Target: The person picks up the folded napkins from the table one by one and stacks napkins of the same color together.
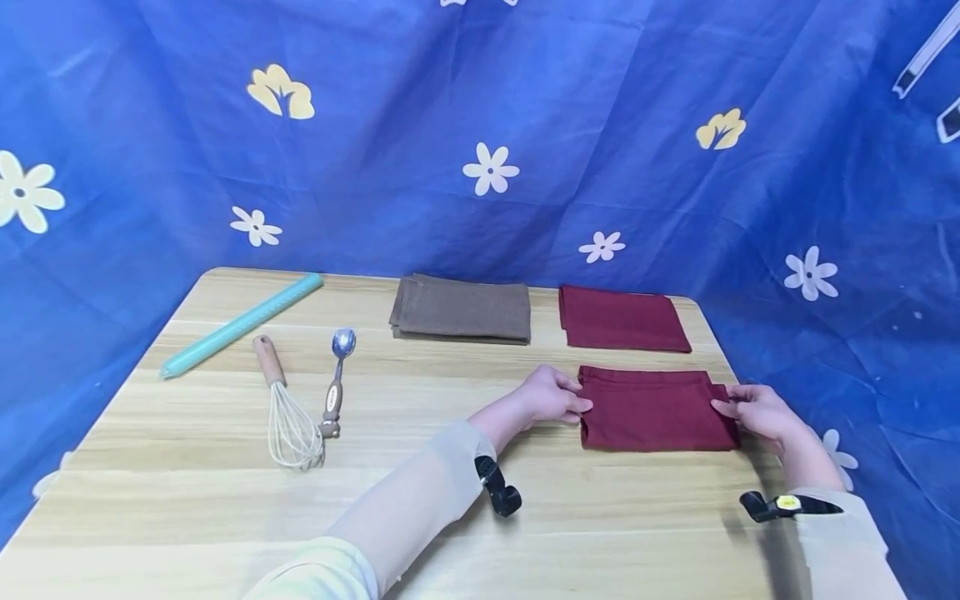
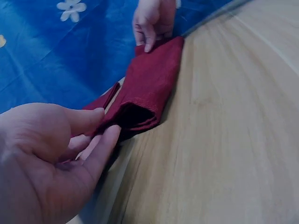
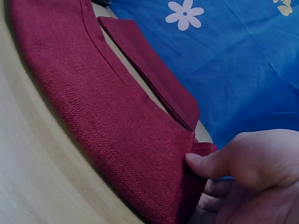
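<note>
A folded dark red cloth (image 1: 656,417) lies on the right side of the table, its layers stacked in a long strip. At its left end my left hand (image 1: 553,395) pinches the edge between thumb and fingers. The left wrist view shows the open, looped fold of the cloth (image 2: 152,79) beside those fingertips. My right hand (image 1: 761,412) pinches the opposite end, thumb on top; in the right wrist view its other fingers (image 3: 212,203) are partly hidden behind the cloth. Just behind lies a second folded dark red cloth (image 1: 622,319).
A folded grey-brown cloth (image 1: 465,310) lies at the back middle of the wooden table (image 1: 187,500). On the left are a turquoise rolling pin-like stick (image 1: 243,325), a whisk (image 1: 288,417) and a spoon (image 1: 335,387). A blue flowered curtain (image 1: 375,150) hangs behind and beside the table.
</note>
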`<control>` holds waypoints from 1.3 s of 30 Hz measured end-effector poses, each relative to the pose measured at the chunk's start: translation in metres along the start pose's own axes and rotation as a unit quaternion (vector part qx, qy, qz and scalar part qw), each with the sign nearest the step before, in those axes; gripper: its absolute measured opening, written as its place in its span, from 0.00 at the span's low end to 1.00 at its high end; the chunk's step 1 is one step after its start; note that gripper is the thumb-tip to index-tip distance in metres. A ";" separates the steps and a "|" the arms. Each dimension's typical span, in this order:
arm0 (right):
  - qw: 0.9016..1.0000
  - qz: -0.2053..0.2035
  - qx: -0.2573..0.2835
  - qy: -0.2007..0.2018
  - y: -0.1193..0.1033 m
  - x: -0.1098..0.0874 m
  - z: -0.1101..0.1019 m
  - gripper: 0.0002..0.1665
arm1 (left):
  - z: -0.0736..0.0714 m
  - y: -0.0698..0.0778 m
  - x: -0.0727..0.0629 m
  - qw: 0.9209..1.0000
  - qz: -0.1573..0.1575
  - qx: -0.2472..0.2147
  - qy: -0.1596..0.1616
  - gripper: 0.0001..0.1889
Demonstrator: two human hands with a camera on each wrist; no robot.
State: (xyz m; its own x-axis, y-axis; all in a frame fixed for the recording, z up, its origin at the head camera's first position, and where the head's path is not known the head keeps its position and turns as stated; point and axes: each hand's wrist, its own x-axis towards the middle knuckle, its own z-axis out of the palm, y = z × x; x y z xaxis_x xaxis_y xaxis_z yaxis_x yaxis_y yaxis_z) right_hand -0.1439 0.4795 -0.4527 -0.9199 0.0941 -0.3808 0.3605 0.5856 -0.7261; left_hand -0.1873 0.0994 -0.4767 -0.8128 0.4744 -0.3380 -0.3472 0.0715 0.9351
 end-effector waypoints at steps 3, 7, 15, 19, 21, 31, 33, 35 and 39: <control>1.000 -0.004 0.011 -0.003 -0.001 -0.002 0.000 0.34 | 0.002 0.000 -0.001 0.999 0.026 0.032 0.003 0.16; 1.000 -0.009 0.023 -0.004 -0.001 -0.003 0.000 0.33 | 0.005 0.000 0.001 0.997 0.047 0.067 0.013 0.13; 0.999 -0.005 0.039 -0.003 0.001 0.000 0.001 0.28 | 0.010 -0.004 0.003 0.997 0.030 0.059 0.027 0.17; 0.999 -0.008 0.042 0.000 0.003 0.000 0.003 0.29 | 0.010 -0.005 0.003 0.998 0.020 0.052 0.034 0.21; 0.999 -0.009 0.052 -0.001 0.003 0.001 0.005 0.30 | 0.010 -0.005 0.003 0.998 0.017 0.042 0.036 0.22; 0.997 -0.023 0.077 -0.003 0.003 0.006 0.009 0.31 | 0.010 -0.002 0.000 0.998 0.019 0.041 0.044 0.12; 0.997 -0.023 0.078 0.002 0.001 0.006 0.009 0.32 | 0.009 -0.001 -0.001 0.998 0.020 0.036 0.037 0.11; 0.996 -0.025 0.084 0.003 0.000 0.005 0.009 0.32 | 0.009 0.000 -0.002 0.999 0.018 0.030 0.028 0.12; 0.996 -0.026 0.089 0.007 -0.001 0.004 0.008 0.33 | 0.009 0.001 -0.004 1.000 0.017 0.010 0.019 0.17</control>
State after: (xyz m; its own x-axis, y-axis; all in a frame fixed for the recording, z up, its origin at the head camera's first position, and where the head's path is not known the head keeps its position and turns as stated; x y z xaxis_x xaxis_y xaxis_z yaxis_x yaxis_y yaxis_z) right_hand -0.1462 0.4731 -0.4581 -0.9398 0.0783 -0.3328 0.3322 0.4387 -0.8350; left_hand -0.1803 0.1057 -0.4733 -0.8417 0.4427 -0.3092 -0.3100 0.0728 0.9479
